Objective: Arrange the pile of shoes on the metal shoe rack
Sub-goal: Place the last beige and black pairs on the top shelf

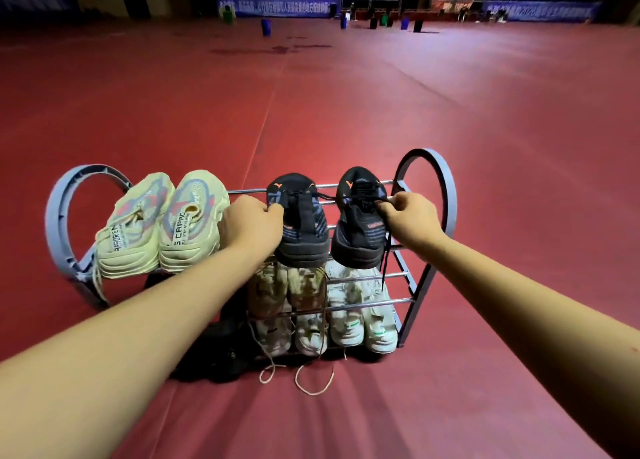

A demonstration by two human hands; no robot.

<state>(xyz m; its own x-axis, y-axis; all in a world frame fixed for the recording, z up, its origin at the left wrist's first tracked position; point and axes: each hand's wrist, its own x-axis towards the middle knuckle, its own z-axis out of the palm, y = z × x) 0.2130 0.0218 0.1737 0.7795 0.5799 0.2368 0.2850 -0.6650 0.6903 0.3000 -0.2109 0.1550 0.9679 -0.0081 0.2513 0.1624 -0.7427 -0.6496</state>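
Up top, two black shoes [329, 219] sit on the rack [429, 216], toes pointing away, beside a cream pair [159, 226] at its left end. Left hand [254, 224] pinches the left black shoe's collar; right hand [410, 216] pinches the right one's laces, fingertips hidden behind knuckles. Lower tiers hold pale shoes [360, 306], partly screened by rails and the black heels. A dark shoe [221, 351] lies low at the rack's front, mostly covered by the left forearm and hard to read. Loose laces trail onto the red floor [346, 112].
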